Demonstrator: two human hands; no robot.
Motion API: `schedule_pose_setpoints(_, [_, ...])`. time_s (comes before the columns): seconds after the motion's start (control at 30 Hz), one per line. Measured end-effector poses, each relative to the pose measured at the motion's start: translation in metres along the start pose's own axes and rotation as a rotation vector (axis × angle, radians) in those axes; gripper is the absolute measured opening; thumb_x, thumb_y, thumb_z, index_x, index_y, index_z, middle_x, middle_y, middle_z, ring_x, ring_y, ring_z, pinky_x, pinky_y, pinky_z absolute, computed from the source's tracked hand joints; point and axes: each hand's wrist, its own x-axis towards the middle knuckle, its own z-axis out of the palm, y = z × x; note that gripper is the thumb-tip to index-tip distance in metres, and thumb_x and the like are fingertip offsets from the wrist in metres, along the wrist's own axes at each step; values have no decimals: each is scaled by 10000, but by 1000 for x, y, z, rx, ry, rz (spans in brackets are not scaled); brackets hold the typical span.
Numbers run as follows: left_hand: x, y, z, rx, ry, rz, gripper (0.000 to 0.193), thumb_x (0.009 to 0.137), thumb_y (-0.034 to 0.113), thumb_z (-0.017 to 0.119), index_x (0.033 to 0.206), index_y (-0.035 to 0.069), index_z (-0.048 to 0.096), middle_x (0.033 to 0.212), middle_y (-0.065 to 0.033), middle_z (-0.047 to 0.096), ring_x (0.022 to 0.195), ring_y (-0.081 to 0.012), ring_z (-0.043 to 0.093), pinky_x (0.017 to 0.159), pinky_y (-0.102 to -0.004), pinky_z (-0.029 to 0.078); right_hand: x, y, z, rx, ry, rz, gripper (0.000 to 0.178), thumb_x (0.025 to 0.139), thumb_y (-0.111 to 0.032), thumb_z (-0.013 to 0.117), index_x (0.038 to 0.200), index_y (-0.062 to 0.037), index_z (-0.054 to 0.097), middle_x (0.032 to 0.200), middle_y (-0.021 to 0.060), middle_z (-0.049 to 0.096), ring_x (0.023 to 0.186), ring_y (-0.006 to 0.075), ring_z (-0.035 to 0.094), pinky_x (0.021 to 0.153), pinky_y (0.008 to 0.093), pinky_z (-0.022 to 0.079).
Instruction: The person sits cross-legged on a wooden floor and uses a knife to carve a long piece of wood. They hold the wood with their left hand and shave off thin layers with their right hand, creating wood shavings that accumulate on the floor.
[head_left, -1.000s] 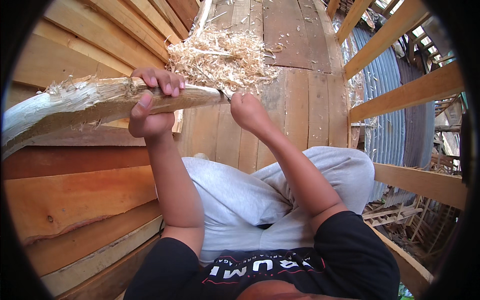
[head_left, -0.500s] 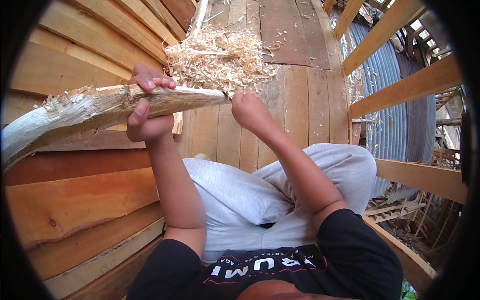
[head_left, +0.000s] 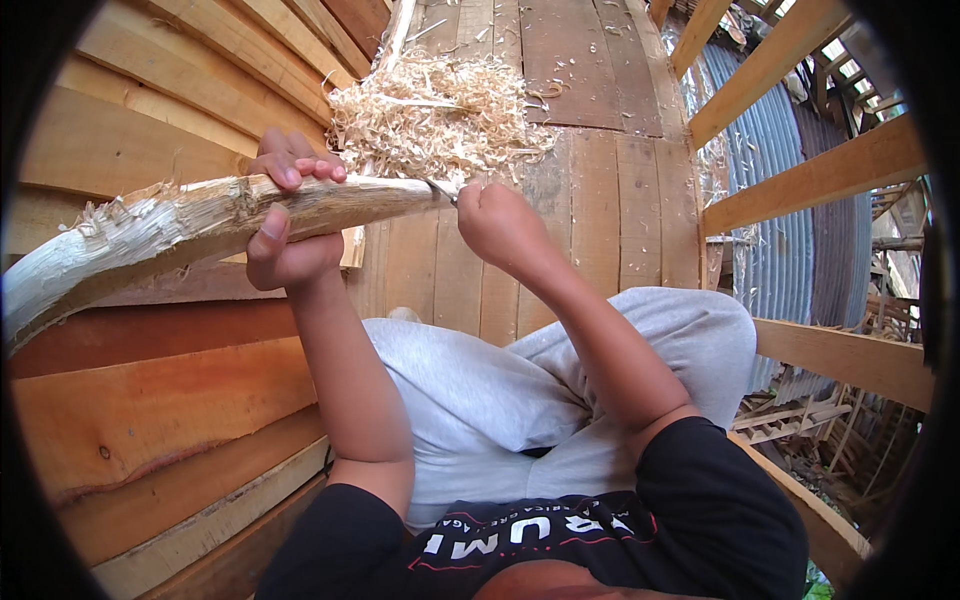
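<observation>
A long curved piece of wood (head_left: 200,212), pale and roughly stripped, reaches from the left rim to a tapered tip near the middle. My left hand (head_left: 290,215) is closed around it from below, the thumb on the near side and fingertips over the far side. My right hand (head_left: 497,222) forms a fist just right of the tip. A small dark knife blade (head_left: 442,192) juts from this fist and touches the wood's tapered end; the handle is hidden inside the fingers.
Curly wood shavings (head_left: 430,118) lie heaped on the plank floor (head_left: 590,210) beyond my hands. A board wall (head_left: 160,410) runs along the left. Wooden railing beams (head_left: 815,175) stand on the right, with corrugated metal sheets (head_left: 765,215) beyond them. My bent legs (head_left: 480,385) are below the work.
The wood and my left hand have shifted slightly left. The blade has moved a little from the very tip along the tapered end, and shows more clearly now.
</observation>
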Motion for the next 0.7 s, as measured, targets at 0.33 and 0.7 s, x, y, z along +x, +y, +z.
schedule_pose_setpoints(0.33, [2,-4,6,-14,-138,-45,306,688,319,622,889,96,562,906,-51,508,896,-174,495,779,-352,440,19,31,8,28,78,9,534,929,-300,312,938,119,643,990,371,615,1000,492,597,919,508,456])
schedule_pose_setpoints(0.7, [1,-12,7,-94,-126,-55,379,683,306,628,959,51,579,947,-81,530,892,-209,515,812,-369,445,75,128,25,-403,-8,-70,475,927,-266,347,959,98,651,1024,293,651,974,449,627,883,510,481])
